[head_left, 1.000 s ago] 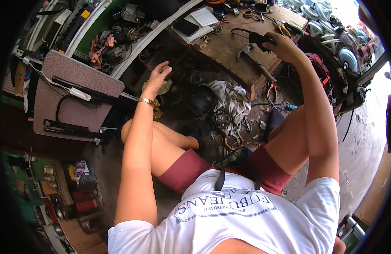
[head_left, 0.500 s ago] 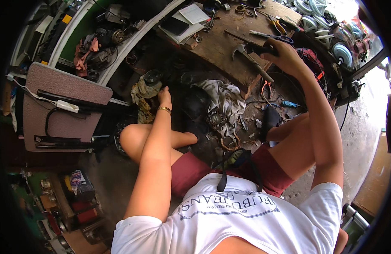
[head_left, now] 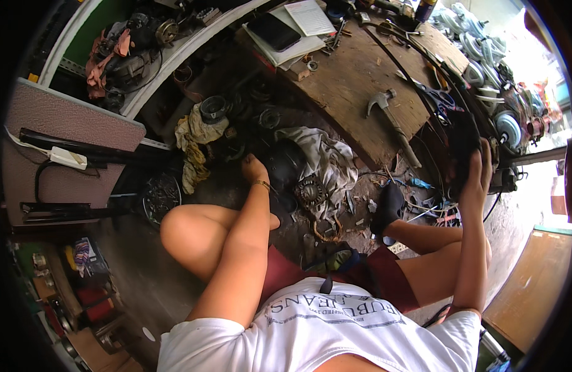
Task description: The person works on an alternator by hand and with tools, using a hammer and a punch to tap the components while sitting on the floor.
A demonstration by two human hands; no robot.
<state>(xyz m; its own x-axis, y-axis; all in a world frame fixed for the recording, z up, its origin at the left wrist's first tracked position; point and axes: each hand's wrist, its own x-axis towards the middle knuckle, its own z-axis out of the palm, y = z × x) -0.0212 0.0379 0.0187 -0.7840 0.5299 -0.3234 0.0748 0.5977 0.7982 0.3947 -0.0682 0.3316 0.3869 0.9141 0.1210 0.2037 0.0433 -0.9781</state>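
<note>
My left hand [head_left: 253, 168] reaches down among dark metal parts beside a black rounded casing [head_left: 283, 162], its fingers curled; what they grip is too dark to make out. My right hand [head_left: 478, 170] grips a dark, elongated black object [head_left: 463, 146] with long black strips or cords running up over the wooden bench [head_left: 341, 80]. A claw hammer [head_left: 394, 130] and scissors [head_left: 436, 96] lie on the bench. A pale rag [head_left: 323, 149] and a coiled-wire motor part [head_left: 310, 193] are beside the casing, and a yellowish cloth [head_left: 193, 149] is left of my left hand.
A round container of small parts [head_left: 162, 198] is by my left knee. A folded padded board [head_left: 69, 124] with cords stands left, below a shelf [head_left: 174, 56] of parts. Phone [head_left: 273, 31], papers and tools are on the bench. Pale wheel-like spools [head_left: 484, 56] pile at right.
My left hand has moved down to the floor parts. My right hand has moved right and lower with the black object, whose long strips now stretch across the bench. The view has shifted.
</note>
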